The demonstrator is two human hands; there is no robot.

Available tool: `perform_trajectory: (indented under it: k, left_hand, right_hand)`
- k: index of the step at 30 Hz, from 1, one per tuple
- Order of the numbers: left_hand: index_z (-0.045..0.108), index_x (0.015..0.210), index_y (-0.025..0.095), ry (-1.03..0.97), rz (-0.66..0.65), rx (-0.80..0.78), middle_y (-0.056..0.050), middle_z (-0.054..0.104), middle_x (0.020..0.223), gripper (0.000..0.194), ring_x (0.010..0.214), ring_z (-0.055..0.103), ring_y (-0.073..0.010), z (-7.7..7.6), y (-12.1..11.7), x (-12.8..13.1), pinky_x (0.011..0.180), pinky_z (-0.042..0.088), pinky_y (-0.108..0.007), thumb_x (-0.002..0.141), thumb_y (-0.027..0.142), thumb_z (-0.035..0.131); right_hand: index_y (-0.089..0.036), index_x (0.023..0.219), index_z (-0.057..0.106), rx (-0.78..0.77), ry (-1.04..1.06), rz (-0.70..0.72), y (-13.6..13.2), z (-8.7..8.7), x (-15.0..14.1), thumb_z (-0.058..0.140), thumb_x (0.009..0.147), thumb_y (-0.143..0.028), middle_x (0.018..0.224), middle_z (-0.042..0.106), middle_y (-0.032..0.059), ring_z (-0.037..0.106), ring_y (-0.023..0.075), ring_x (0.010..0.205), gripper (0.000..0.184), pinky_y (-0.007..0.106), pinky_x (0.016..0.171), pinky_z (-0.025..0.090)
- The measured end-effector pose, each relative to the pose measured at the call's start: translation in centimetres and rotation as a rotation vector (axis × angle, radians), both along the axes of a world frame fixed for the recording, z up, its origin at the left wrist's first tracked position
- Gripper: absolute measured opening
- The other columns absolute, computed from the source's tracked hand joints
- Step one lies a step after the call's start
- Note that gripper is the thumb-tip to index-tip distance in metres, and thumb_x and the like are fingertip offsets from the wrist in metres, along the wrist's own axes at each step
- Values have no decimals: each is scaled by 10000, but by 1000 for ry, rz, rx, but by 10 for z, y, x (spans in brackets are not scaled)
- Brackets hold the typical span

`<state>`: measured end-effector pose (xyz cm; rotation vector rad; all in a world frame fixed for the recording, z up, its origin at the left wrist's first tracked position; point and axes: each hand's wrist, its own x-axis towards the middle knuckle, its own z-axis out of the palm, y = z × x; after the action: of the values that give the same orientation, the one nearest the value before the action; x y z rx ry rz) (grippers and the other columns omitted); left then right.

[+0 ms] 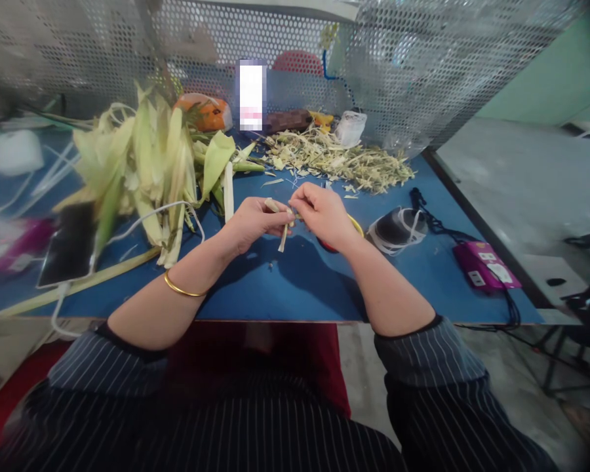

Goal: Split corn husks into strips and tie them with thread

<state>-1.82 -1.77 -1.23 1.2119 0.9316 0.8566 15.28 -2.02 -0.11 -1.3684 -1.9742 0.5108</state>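
Above the blue table, my left hand pinches a folded strip of pale corn husk, one end of which hangs down below the fingers. Close against it, my right hand has thumb and forefinger pressed together at the right end of the same husk piece. What exactly sits between those right fingertips is too small to make out. Partly behind my right wrist are scissors with red and yellow handles. Left of my hands lies a big heap of whole corn husks.
Husk scraps are piled at the back, before a perforated metal screen. A phone with a white cable lies left. Right are a wrapped black spool-like object and a purple power strip. An orange packet stands behind the husks.
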Motion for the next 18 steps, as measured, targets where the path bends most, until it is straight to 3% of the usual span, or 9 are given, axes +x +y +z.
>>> perform_trajectory:
  k: [5,9,15,18]
  left_hand:
    - [729,709,134,68,-12,229,-28,686,662,91,614,657,-118,0,-2,0,607,512,-226,722,215,769]
    - [725,754,148,-49,-52,125,-32,714,732,151,644,684,-139,2,-2,-1,675,561,-279,714,275,796]
    - [701,827,163,-243,49,65,-28,718,776,146,714,704,-135,2,1,0,764,571,-287,757,269,773]
    - [672,840,157,-291,127,62,-16,704,759,152,666,692,-125,1,2,2,733,570,-280,768,250,768]
  right_hand:
    - [-205,706,553,-328,219,11,0,3,2,563,873,-216,547,561,-32,490,100,455,168,256,513,391]
    - [-190,717,592,-594,583,94,7,0,9,638,850,-244,616,610,-27,509,75,475,150,227,505,446]
    - [-187,808,611,-734,835,129,11,-13,6,693,828,-262,670,608,-39,523,59,519,113,211,568,502]
    - [-189,811,586,-631,784,85,6,-14,-4,662,857,-287,680,597,-39,488,57,490,132,212,521,458]
